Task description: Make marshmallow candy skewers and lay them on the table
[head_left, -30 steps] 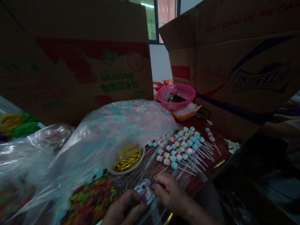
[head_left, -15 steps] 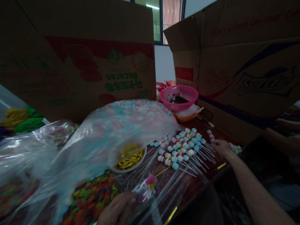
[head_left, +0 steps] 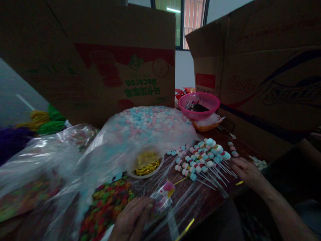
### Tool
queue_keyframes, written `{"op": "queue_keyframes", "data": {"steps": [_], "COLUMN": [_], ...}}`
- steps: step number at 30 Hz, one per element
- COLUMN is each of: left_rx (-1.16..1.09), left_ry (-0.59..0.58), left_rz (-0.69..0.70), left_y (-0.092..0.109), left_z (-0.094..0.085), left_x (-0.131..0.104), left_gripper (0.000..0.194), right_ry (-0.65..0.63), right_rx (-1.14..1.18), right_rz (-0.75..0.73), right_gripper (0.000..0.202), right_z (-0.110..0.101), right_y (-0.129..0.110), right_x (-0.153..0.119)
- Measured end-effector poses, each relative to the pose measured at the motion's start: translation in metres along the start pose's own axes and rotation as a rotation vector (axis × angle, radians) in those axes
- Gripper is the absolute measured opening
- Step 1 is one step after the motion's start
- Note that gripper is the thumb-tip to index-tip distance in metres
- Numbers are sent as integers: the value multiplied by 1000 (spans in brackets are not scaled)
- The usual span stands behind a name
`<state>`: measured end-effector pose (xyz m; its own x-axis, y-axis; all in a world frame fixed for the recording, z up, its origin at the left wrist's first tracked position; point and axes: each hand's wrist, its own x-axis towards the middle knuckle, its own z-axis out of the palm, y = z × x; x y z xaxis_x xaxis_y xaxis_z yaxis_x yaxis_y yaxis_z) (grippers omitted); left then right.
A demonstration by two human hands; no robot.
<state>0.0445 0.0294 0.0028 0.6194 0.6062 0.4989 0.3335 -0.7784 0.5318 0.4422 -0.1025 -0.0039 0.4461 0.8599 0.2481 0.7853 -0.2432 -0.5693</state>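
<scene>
My left hand (head_left: 134, 216) is closed at the bottom centre, its thumb and fingers pinching a clear packet (head_left: 164, 194) with pink, yellow and red print. On the right, my right hand (head_left: 248, 172) has its fingers pressed together at the lower end of a marshmallow skewer (head_left: 217, 148). That skewer lies over the top of a pile of marshmallow skewers (head_left: 198, 160), whose white sticks point to the lower right. Just above my right fingertips lies a short row of pink and blue sweets (head_left: 232, 149).
A big clear bag of pastel sweets (head_left: 150, 124) fills the middle. Around it are a tub of gold ties (head_left: 146, 165), colourful gummies (head_left: 110, 204), a pink basket (head_left: 199, 105) and an orange basket (head_left: 205, 126). Cardboard boxes (head_left: 105, 30) (head_left: 250, 67) stand behind and right.
The view has shifted slightly left. A skewer now shows on top of the pile at my right fingertips, which are a little lower beside the row of sweets. My left hand still holds the packet.
</scene>
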Motion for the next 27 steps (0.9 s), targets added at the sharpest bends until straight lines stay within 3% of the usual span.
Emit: {"op": "queue_keyframes", "data": {"steps": [4, 8, 11, 13, 16, 20, 23, 27], "left_rx": [-1, 30, 57, 77, 79, 66, 78, 92], "left_ry": [29, -9, -33, -29, -18, -37, -27, -36], "left_rz": [82, -3, -66, -86, -94, -86, -56, -64], "left_y": [11, 8, 4, 1, -3, -5, -4, -5], "left_z": [-6, -17, -25, -29, -31, -27, -22, -19], "left_x": [1, -15, -29, -36, -42, -38, -35, -35], "left_gripper": [20, 20, 21, 22, 21, 22, 22, 22], "right_ry": [-218, -462, -481, -460, -346, -192, -258, -362], "right_rx": [53, -140, -319, -357, -443, -617, -636, -610], "right_rz": [-204, -222, -194, -171, -70, 187, 285, 287], "right_gripper": [32, 32, 29, 27, 30, 40, 32, 30], "right_z": [25, 74, 104, 107, 83, 39, 31, 37], "right_y": [-46, -84, -105, -108, -90, -43, -17, -2], "right_x": [-23, -42, -51, -48, -25, 21, 40, 39]}}
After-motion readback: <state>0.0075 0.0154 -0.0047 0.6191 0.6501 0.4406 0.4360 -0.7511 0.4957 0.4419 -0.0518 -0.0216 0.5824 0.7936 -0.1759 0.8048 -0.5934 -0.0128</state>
